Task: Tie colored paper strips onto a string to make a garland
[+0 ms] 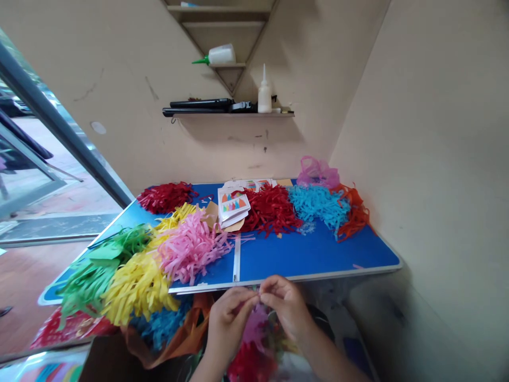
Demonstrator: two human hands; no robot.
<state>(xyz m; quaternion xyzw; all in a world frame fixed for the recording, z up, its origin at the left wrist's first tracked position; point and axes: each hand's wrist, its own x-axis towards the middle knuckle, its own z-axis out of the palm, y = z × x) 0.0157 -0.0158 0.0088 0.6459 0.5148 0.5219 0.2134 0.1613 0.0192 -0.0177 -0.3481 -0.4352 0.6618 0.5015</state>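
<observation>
Both hands, left hand (229,318) and right hand (287,303), pinch pink fringed paper (254,324) at the fingertips; a light, even pinch should keep it from tearing.

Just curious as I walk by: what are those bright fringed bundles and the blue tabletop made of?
The pink fringed bundle and yellow bundle look like thin matte tissue or crepe paper: slit into limp, curling strips. The blue tabletop seems a smooth laminate board with a pale, probably metal edge and centre seam, suggesting a folding table.
</observation>
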